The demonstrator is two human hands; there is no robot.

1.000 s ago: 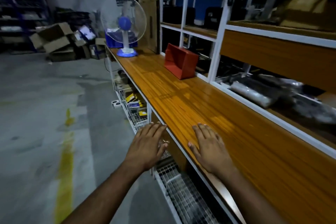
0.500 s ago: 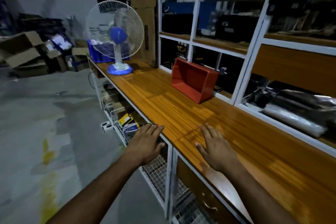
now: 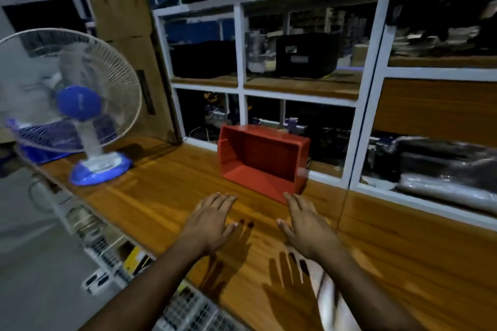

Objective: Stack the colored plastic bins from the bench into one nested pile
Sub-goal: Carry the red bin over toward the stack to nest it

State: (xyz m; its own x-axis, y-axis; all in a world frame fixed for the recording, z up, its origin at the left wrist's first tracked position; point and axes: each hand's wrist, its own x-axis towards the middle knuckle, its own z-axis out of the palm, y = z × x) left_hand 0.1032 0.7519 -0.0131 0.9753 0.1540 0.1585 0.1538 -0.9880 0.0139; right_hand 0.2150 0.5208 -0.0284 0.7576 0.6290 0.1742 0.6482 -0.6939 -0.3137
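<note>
A red plastic bin (image 3: 262, 162) lies tipped on its side on the wooden bench (image 3: 166, 196), its open mouth facing me, its back against the white shelf frame. My left hand (image 3: 211, 220) hovers flat over the bench, fingers spread, a short way in front of the bin's left corner. My right hand (image 3: 305, 222) is also flat and open, its fingertips just short of the bin's lower right corner. Neither hand touches the bin. A blue bin (image 3: 45, 140) sits behind the fan, mostly hidden.
A white and blue table fan (image 3: 80, 105) stands on the bench at the left. White shelving (image 3: 360, 126) with dark items lines the back. A cardboard panel (image 3: 134, 56) leans at the bench's far end. Wire baskets (image 3: 185, 306) hang under the bench edge.
The view has moved closer along the bench, and the red bin is now directly ahead. Both hands have advanced over the bench toward the bin, still holding nothing.
</note>
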